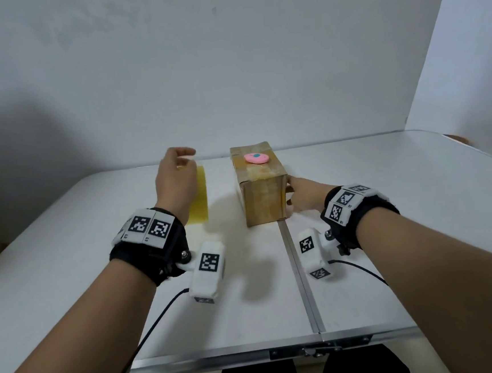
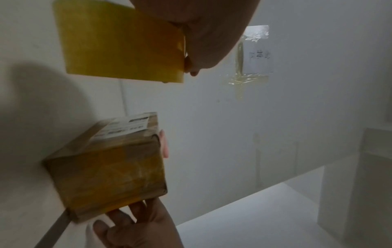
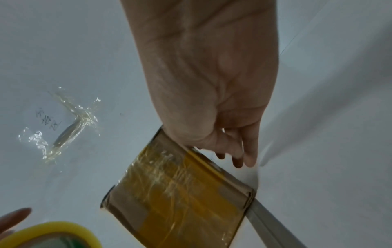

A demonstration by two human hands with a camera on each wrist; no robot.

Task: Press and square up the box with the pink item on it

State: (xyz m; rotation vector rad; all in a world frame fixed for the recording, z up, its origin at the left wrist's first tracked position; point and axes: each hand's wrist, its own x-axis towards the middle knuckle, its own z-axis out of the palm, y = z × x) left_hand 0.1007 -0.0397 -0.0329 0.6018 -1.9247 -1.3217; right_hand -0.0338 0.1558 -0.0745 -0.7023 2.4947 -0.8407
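My left hand (image 1: 175,177) is raised over the table and grips a roll of yellow tape (image 1: 199,196) by its rim; the roll (image 2: 118,45) hangs on edge below the fingers (image 2: 207,33). A taped-up cardboard box (image 1: 265,198) stands mid-table with a pink oval thing (image 1: 256,157) with a blue dot on its top. My right hand (image 1: 305,194) lies against the box's right side, fingers (image 3: 246,151) straight along the box (image 3: 180,193). The roll's rim (image 3: 48,234) shows at the lower left of the right wrist view.
A white folding table (image 1: 391,233) has a metal seam (image 1: 302,285) running from the box toward its front edge. A white wall stands close behind, with a paper note (image 2: 257,53) taped to it. Cables trail from both wrist cameras.
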